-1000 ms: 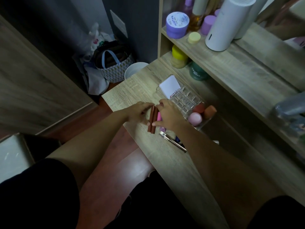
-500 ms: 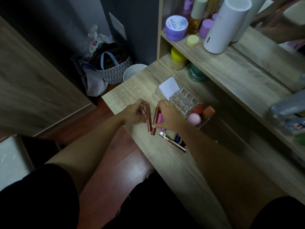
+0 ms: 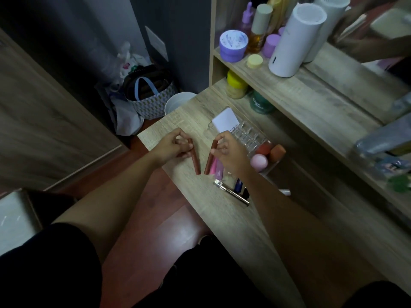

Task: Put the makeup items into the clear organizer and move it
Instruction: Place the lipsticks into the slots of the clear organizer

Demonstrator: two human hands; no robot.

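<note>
Nearest, a gold pen [image 3: 232, 192] lies on the desk [image 3: 222, 218] beside the right forearm. Just beyond, the left hand [image 3: 173, 147] pinches one brown tube [image 3: 195, 158] and the right hand [image 3: 229, 154] pinches another brown tube [image 3: 209, 161]; their lower tips nearly meet. The clear organizer [image 3: 249, 136] sits just right of the right hand, sponges [image 3: 259, 162] inside. The desk's left edge runs close by the left hand.

A light wood-grain desk [image 3: 224, 223] carries a clear organizer [image 3: 251, 138] near its back edge, holding 3 sponges. A white card [image 3: 223, 121] leans at the organizer's far end. Toward the front edge lie a pink tube [image 3: 214, 166], a slim metallic pen [image 3: 231, 192] and a blue item [image 3: 238, 185]. A green jar [image 3: 260, 104] and a yellow-lidded jar [image 3: 236, 85] stand at the back.
</note>
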